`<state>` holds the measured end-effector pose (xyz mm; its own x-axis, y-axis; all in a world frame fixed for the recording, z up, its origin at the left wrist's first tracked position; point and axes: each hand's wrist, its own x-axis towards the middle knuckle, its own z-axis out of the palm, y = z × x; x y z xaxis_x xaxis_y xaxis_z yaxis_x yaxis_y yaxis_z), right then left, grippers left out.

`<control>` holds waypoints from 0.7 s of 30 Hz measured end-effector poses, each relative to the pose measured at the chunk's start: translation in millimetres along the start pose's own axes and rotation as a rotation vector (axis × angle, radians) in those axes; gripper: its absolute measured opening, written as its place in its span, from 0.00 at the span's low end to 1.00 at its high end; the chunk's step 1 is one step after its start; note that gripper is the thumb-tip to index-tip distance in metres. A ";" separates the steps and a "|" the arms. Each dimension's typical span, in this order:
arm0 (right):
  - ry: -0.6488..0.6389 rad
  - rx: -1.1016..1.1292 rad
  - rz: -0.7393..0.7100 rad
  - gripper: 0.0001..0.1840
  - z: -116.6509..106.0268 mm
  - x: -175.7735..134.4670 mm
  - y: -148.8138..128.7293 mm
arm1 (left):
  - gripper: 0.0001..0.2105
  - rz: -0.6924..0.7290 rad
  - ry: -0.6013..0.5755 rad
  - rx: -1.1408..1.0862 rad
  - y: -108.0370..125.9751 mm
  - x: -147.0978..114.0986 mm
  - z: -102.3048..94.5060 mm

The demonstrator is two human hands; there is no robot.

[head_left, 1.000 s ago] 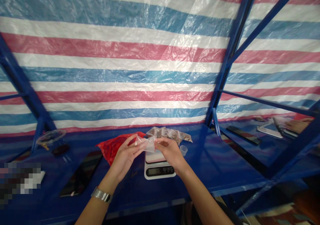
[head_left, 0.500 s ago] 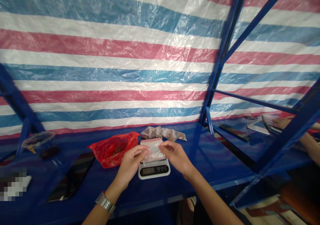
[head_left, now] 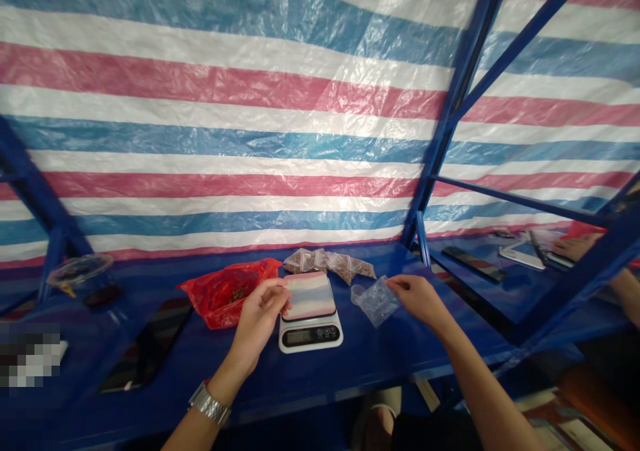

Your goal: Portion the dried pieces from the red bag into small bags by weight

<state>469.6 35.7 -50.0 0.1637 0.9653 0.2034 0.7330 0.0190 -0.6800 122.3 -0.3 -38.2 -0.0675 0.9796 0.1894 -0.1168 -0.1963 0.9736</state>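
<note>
My right hand [head_left: 419, 299] pinches the corner of a clear plastic bag [head_left: 379, 304] over the blue tabletop, right of the scale. A small round clear piece [head_left: 357, 295] shows at the bag's left side. My left hand [head_left: 261, 312] is beside the left edge of the white digital scale [head_left: 311, 327], thumb and fingers closed together; what they hold, if anything, cannot be made out. Nothing lies on the scale's shiny plate [head_left: 310, 296]. Just behind my left hand sits an open red plastic bag [head_left: 220, 304] with small brown bits inside. Several small filled zip bags [head_left: 345, 266] lie behind the scale.
A dark phone [head_left: 147, 344] and a clear plastic tub [head_left: 83, 274] are on the left of the blue table [head_left: 280, 384]. Blue metal posts [head_left: 445, 151] stand at the right. Beyond them are another phone [head_left: 473, 264] and another person's hand [head_left: 575, 245].
My hands have parted. The right hand has carried the clear bag off the scale to the right, while the left has stayed by the scale's left side, uncovering the plate.
</note>
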 end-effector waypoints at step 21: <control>-0.028 -0.384 -0.192 0.18 66.5 44.3 -51.9 | 0.12 0.125 0.006 0.182 -8.7 5.2 -6.8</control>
<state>394.9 94.8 -52.6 -0.0136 0.9604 0.2783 0.9418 0.1058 -0.3191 116.2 6.2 -46.6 -0.0760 0.9478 0.3098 0.0732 -0.3045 0.9497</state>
